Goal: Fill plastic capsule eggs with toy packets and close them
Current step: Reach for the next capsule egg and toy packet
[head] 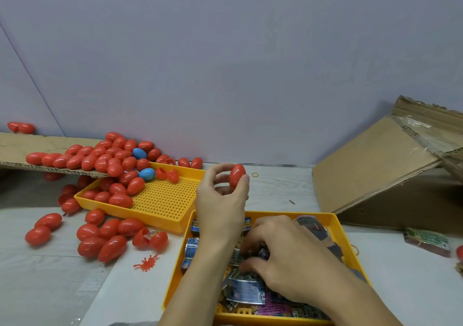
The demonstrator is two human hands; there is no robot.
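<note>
Here, the left hand (220,198) pinches a glossy red closed egg (237,175) at its fingertips; the right hand (283,253), fingers curled, grips crinkly foil packets (246,289) in the yellow tray's (349,245) middle.

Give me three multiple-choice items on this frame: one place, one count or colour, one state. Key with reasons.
1. Where is the right hand?
A. in the near tray of packets
B. on the cardboard box
C. in the perforated tray

2. How many blue eggs show in the pile?
A. none
B. two
C. five

3. The red egg in the left hand is:
A. split into halves
B. closed
C. lying on the table

Key:
1 A, its fingers dig among the packets in the near tray.
2 B, one blue egg sits above another.
3 B, it shows as one whole shell pinched at the fingertips.
</note>
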